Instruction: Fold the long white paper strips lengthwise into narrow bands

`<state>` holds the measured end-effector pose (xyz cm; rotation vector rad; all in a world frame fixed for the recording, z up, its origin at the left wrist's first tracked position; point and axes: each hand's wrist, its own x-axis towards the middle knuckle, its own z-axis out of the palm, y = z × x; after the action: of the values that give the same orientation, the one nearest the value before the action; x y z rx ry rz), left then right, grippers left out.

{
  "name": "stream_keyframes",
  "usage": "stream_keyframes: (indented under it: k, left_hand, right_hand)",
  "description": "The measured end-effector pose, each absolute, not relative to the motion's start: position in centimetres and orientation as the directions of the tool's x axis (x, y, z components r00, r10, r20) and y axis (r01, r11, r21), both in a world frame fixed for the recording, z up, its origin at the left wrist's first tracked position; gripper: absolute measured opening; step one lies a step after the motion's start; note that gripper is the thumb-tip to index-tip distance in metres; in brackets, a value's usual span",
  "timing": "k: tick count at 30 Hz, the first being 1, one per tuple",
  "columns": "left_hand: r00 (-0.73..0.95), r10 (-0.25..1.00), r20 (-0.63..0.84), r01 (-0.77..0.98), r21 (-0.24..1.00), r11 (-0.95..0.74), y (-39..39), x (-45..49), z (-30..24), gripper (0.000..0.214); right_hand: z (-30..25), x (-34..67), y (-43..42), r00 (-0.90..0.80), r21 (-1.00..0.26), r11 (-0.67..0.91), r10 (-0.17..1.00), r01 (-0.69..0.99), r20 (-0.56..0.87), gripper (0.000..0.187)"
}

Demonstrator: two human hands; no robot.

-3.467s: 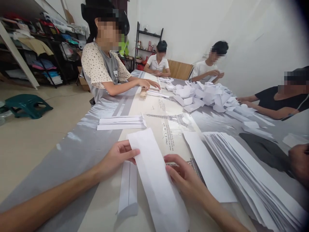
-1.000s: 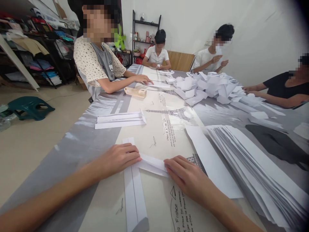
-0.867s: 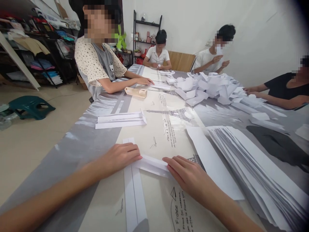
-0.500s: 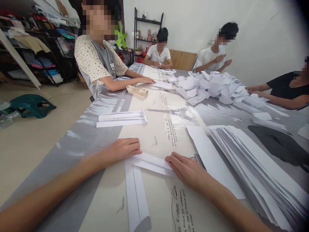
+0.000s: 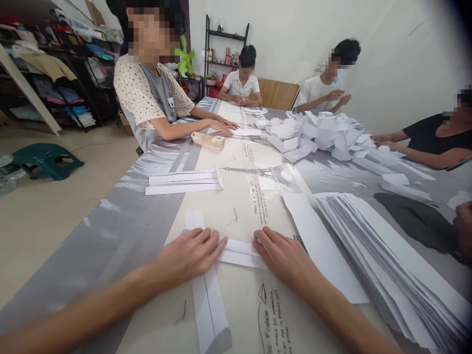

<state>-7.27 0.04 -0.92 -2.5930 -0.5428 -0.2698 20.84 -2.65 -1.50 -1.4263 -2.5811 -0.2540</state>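
Note:
A folded white paper strip (image 5: 240,251) lies crosswise on the table in front of me. My left hand (image 5: 190,253) lies flat on its left end, fingers stretched out. My right hand (image 5: 285,256) presses flat on its right end. Under my left hand a second folded strip (image 5: 206,300) runs lengthwise toward me. A single flat sheet (image 5: 317,238) lies just right of my right hand, beside a fanned stack of white sheets (image 5: 391,260).
Several folded strips (image 5: 184,182) lie further up on the left. A heap of folded paper pieces (image 5: 317,137) and a wooden block (image 5: 208,140) lie mid-table. Several people sit round the table (image 5: 121,221). Another person's hand (image 5: 463,226) shows at the right edge. A green stool (image 5: 44,160) stands on the floor.
The wide sheet I held 3.5 s ago is now a narrow folded strip lying crosswise. My hands have closed in along it in the last second and lie flat on it.

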Motion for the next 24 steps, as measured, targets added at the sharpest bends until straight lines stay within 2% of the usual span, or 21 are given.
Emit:
stream_keyframes:
  k: [2,5,10,13,16,19,22,24]
  left_hand:
    - [0.878,0.407,0.253,0.478,-0.415,-0.774,-1.3,-6.9,-1.4,0.042]
    - [0.865,0.426,0.266,0.502,-0.411,-0.761,-2.2,-6.6,-1.8,0.044]
    - [0.833,0.422,0.359,0.545,-0.399,-0.737,-1.4,-6.6,-1.8,0.039]
    - [0.816,0.465,0.343,0.568,-0.327,-0.755,-0.6,-6.9,-2.3,0.043]
    - [0.784,0.500,0.369,0.593,-0.205,-0.779,-0.1,-7.3,-2.8,0.043]
    - [0.761,0.495,0.420,0.593,-0.139,-0.793,0.1,-7.4,-2.9,0.035]
    - [0.751,0.476,0.457,0.602,-0.177,-0.779,0.2,-7.3,-2.8,0.025]
    - [0.737,0.487,0.469,0.629,-0.212,-0.748,0.3,-7.1,-2.9,0.022]
  right_hand:
    - [-1.4,20.8,-3.1,-0.517,0.073,0.515,0.824,0.854,0.232,0.022]
    - [-1.3,20.6,-4.4,-0.530,0.081,0.526,0.820,0.847,0.215,0.019]
    - [-1.5,19.3,-6.7,-0.571,0.075,0.570,0.793,0.818,0.211,0.040]
    - [-1.1,18.8,-7.2,-0.584,-0.012,0.596,0.791,0.803,0.183,0.048]
    - [-0.3,18.8,-7.0,-0.557,-0.132,0.584,0.807,0.801,0.195,0.051]
    - [-0.2,18.8,-6.6,-0.625,-0.135,0.666,0.740,0.734,0.251,0.064]
    - [-1.2,18.8,-6.6,-0.712,-0.102,0.754,0.649,0.649,0.267,0.069]
    - [-2.0,18.7,-6.7,-0.720,-0.101,0.759,0.645,0.644,0.257,0.068]
